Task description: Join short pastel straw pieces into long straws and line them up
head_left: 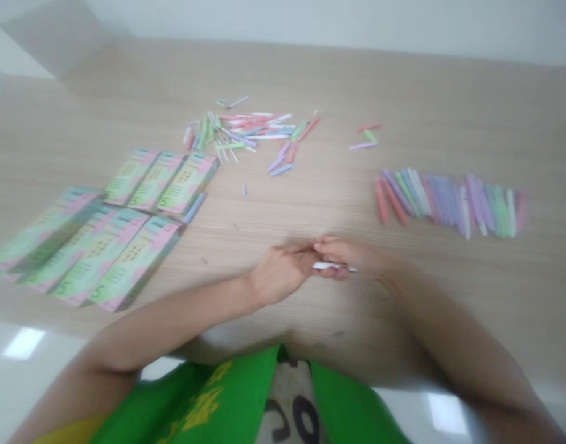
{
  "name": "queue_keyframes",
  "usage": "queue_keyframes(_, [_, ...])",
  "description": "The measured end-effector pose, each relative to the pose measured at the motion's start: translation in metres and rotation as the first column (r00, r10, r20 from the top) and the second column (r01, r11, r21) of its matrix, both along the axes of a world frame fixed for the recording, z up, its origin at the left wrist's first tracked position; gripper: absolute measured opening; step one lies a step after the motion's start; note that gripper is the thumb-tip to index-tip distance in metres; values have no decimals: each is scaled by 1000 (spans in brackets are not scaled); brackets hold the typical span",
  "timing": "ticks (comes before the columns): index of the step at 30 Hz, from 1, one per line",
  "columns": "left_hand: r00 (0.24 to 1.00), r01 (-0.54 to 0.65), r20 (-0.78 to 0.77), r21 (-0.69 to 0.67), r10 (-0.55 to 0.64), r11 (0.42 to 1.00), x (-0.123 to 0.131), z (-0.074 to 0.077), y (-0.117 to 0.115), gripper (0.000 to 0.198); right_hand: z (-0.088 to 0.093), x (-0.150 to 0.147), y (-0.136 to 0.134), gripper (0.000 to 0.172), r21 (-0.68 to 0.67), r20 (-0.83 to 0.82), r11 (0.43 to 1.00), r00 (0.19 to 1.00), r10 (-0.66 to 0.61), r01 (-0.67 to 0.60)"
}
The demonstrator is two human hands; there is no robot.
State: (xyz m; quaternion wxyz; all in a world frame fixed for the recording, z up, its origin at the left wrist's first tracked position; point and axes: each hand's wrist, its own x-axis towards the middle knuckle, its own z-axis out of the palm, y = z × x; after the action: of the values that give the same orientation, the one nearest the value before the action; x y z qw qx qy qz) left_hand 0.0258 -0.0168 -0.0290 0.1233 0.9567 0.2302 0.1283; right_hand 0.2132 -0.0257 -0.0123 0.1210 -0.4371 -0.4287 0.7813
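My two hands meet above the middle of the table, fingertips together. My right hand (341, 250) is closed around a slim white pen (329, 266), which lies nearly level under its fingers. From the other side my left hand (283, 271) touches in at the pen's left end. Its fingers are pressed together, and blur hides what is in them. Right of my hands is a row of pastel pens (442, 200) laid side by side. A loose pile of coloured pens and thin sticks (259, 129) lies farther back.
Several green and pink boxes (135, 259) stand in two groups at the left, with a blue pen (193, 208) beside them. A few loose pieces (369, 135) lie behind the row. Small bits are scattered on the wooden table (449, 111). A wall runs along the back.
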Motion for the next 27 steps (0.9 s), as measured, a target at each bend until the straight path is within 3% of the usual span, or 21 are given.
queue_keyframes(2, [999,-1,-52,16,2,1000,1,1,-6,24,7,-3,-3,26,53,145,996,987,-75,68])
queue_keyframes(5, [991,-21,-134,-21,18,1000,4,7,-15,24,16,-10,-9,19,110,382,987,912,-149,115])
queue_keyframes(9, [987,-25,-161,-26,21,999,10,9,-23,27,20,-10,-13,21,126,448,964,853,-267,236])
queue_keyframes(11, [986,-46,-162,8,47,999,11,6,-24,27,25,-2,-12,31,250,381,895,812,-442,370])
queue_keyframes(13, [984,-89,-152,48,95,995,11,1,-22,27,38,11,-12,35,425,295,761,720,-628,489])
queue_keyframes(15, [981,-141,-121,90,151,986,9,-3,-18,27,58,25,-15,30,559,254,638,624,-739,529])
queue_keyframes(17, [982,-178,-39,108,183,978,8,-6,-12,29,78,39,-26,20,662,264,575,568,-779,481])
queue_keyframes(19, [978,-192,96,90,184,977,5,-6,-4,30,91,51,-46,6,724,324,609,620,-714,323])
queue_keyframes(21, [961,-162,229,27,152,986,3,-6,4,29,94,61,-73,8,715,455,680,628,-631,165])
queue_keyframes(23, [941,-102,318,-57,114,993,0,-8,11,28,85,70,-103,9,692,562,720,588,-582,50])
queue_keyframes(27, [901,11,424,-235,92,972,-4,-13,14,26,48,76,-164,11,669,740,702,302,-601,-242])
